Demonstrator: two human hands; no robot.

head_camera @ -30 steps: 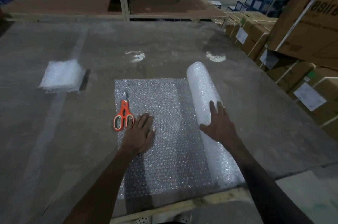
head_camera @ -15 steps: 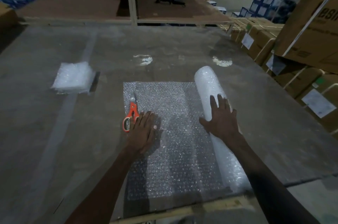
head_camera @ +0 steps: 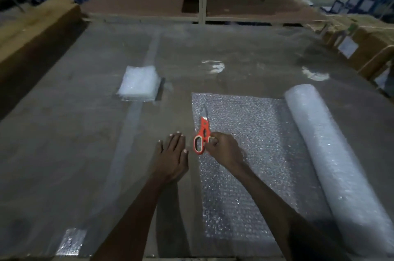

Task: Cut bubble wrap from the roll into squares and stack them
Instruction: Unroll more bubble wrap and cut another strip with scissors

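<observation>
Head view: the right hand [head_camera: 223, 149] had left the roll [head_camera: 332, 162], where it had rested a second earlier, and had crossed to the orange scissors [head_camera: 201, 132]. Its fingers were curled onto the right-hand handle loop; the scissors lay flat on the left margin of the unrolled sheet [head_camera: 245, 154], blades closed and pointing away from the person. Whether a finger had passed through the loop could not be told.

The left hand [head_camera: 171, 156] had moved off the sheet. It lay palm down, fingers extended and holding nothing, on the bare table [head_camera: 74, 132] just beside the sheet's left edge.

The roll remained along the right side of the sheet, with nothing restraining it. The stack of cut squares [head_camera: 139, 83] sat well apart on the far left. A small scrap of bubble wrap [head_camera: 71, 241] lay at the near left edge of the table.

Judgement: the flattening step had ended and the cutting step was beginning. The scissors were not yet lifted. The sheet was held by neither hand, so it would likely need steadying before the first cut.
</observation>
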